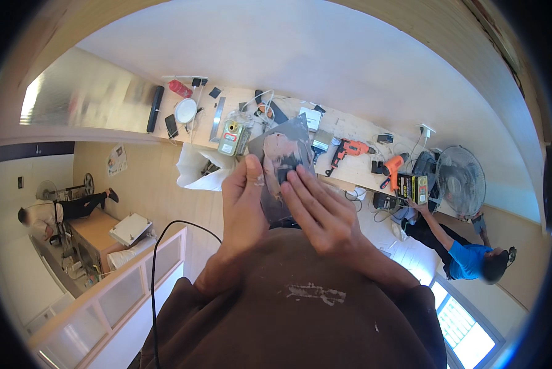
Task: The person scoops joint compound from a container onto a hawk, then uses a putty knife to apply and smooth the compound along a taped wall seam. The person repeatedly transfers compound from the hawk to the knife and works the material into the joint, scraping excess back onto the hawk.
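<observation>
A dark grey flat sheet [298, 128] is tilted in front of my chest, with a smear of pinkish-beige paste [280, 147] across its middle. My left hand [246, 198] grips the sheet along its left edge, thumb on top near the paste; the fingers are behind it. Over the right part of the sheet lies my right hand [326, 212], fingers straight and close together. Its fingertips press on a small dark flat piece [283, 174] that touches the paste. The right thumb is hidden. Whitish residue marks my left thumb.
Along the wall, a narrow bench holds a metal can [232, 139], a white round lid [185, 111], a wide scraper [320, 146] and two orange drills [352, 149] [394, 166]. A person in blue [467, 255] holds a box [412, 188] near a fan [460, 181]. Another person [45, 215] is at left.
</observation>
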`<state>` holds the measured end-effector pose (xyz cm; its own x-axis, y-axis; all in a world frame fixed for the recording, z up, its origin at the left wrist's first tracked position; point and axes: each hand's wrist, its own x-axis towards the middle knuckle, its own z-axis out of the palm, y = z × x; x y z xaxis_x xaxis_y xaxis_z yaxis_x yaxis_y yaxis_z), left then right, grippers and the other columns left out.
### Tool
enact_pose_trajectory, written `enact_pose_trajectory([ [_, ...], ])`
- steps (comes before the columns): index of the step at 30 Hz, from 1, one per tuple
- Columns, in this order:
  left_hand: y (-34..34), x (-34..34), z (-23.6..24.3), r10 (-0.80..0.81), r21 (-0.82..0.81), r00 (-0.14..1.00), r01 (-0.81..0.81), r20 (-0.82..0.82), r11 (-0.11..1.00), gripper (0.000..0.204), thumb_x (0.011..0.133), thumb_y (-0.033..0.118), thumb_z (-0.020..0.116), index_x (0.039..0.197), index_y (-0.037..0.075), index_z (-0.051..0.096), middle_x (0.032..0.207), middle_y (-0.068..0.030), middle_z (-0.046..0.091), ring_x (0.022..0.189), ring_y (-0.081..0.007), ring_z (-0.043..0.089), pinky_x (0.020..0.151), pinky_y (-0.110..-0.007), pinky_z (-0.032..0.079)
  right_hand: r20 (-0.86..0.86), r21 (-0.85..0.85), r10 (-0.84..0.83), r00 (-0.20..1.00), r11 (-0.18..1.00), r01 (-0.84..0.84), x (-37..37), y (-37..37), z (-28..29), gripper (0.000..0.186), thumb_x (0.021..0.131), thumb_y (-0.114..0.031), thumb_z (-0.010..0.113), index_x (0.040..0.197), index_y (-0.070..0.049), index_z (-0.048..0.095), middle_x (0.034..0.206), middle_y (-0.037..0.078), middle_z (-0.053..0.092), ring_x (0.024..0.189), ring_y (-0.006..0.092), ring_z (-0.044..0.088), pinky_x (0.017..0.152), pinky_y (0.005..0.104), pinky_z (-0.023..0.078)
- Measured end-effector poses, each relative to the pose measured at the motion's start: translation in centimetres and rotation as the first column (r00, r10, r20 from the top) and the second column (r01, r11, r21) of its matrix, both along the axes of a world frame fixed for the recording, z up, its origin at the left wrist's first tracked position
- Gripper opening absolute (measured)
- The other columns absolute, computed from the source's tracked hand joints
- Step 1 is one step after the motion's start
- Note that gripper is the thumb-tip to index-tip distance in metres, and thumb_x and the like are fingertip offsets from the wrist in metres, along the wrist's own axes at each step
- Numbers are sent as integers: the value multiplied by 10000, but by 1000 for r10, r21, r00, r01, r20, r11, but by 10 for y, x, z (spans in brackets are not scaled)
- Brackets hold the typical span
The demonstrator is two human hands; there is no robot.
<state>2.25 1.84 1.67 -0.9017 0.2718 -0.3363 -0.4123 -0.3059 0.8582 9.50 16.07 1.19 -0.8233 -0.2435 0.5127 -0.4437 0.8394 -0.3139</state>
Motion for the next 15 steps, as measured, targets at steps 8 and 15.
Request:
enact_pose_trajectory([
  [8, -4, -3, -20, -54, 32, 998, 53, 39, 998, 402, 1086, 283, 453, 1234, -55, 613, 1110, -106, 690, 973, -139, 654, 855, -289, 532, 2, 3, 49, 999, 999, -49, -4, 20, 1, 371, 781, -32, 639, 1131, 86, 665, 1185, 217, 675, 1139, 338, 666, 928, 408, 578],
  [15, -4, -10, -32, 27, -51, 989, -35, -147, 998, 396, 1091, 277, 444, 1206, -69, 600, 1096, -99, 678, 981, -125, 636, 855, -288, 522, 415, -558, -88, 906, 761, 330, 17, 24, -2, 265, 871, 60, 638, 1128, 32, 697, 1124, 221, 686, 906, 232, 712, 749, 333, 626],
])
